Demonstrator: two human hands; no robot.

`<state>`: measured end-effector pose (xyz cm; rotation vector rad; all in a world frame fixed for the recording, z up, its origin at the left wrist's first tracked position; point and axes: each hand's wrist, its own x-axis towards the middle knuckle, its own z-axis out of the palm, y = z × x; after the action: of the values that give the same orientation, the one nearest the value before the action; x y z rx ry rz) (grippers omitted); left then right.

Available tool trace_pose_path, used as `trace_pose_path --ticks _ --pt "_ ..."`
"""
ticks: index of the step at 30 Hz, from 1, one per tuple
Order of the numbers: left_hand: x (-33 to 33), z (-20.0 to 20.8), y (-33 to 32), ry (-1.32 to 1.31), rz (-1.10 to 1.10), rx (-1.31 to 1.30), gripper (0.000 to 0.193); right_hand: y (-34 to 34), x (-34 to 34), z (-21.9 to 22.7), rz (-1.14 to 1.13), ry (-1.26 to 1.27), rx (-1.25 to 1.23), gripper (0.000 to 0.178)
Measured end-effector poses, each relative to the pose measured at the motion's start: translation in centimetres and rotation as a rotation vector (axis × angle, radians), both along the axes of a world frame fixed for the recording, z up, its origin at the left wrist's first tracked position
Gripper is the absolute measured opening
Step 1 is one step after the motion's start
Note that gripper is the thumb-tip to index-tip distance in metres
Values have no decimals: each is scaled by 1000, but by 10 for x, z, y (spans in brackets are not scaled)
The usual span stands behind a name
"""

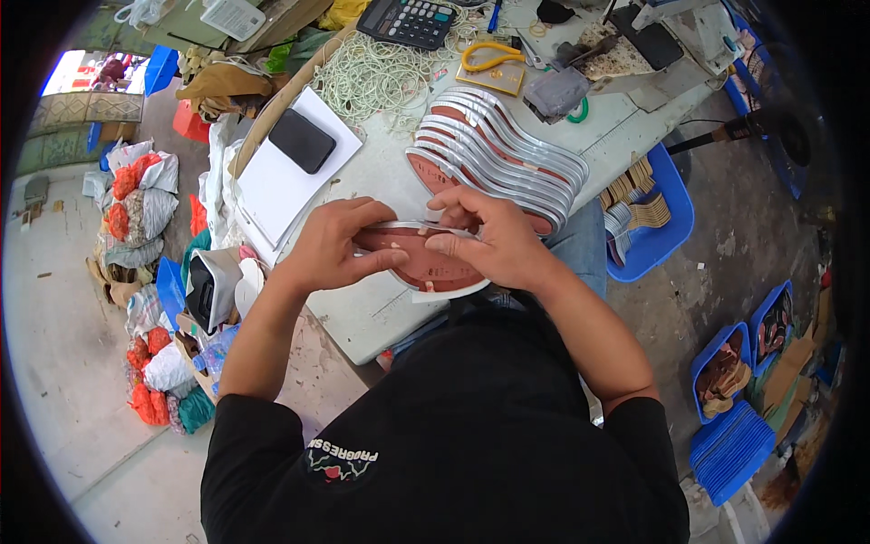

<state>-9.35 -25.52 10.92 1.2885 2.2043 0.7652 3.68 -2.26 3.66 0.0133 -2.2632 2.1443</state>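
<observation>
Between my two hands is a brown shoe sole (433, 265) with a pale silvery strip along its edge, held over the front edge of the worktable. My left hand (349, 245) grips its left end, thumb on the brown face and fingers over the far rim. At the right, my right hand (494, 238) pinches the far rim, its thumb lying on the brown face and its fingers curled. Just beyond, a row of similar soles (507, 154) with silvery rims leans closely together on the table. My fingers cover part of the far rim.
A black phone (302, 141) rests on white paper (272, 199) at the left. Tangled pale string (376, 77), a calculator (405, 22) and yellow-handled snips (491, 56) lie at the back. A blue crate (654, 227) of soles stands right; bundled bags (145, 204) line the left floor.
</observation>
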Motion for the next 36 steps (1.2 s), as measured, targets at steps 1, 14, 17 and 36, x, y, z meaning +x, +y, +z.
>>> trace_pose_path --ticks 1,14,17,36 --pt "0 3 8 22 -13 9 47 2 -2 2 -1 26 -77 30" --pt "-2 28 53 188 -197 87 49 51 2 43 49 -373 -612 18" --pt "-1 26 58 160 -203 89 49 47 2 33 48 -237 -423 17" --pt "16 21 70 -73 17 23 46 55 24 49 -120 356 413 29"
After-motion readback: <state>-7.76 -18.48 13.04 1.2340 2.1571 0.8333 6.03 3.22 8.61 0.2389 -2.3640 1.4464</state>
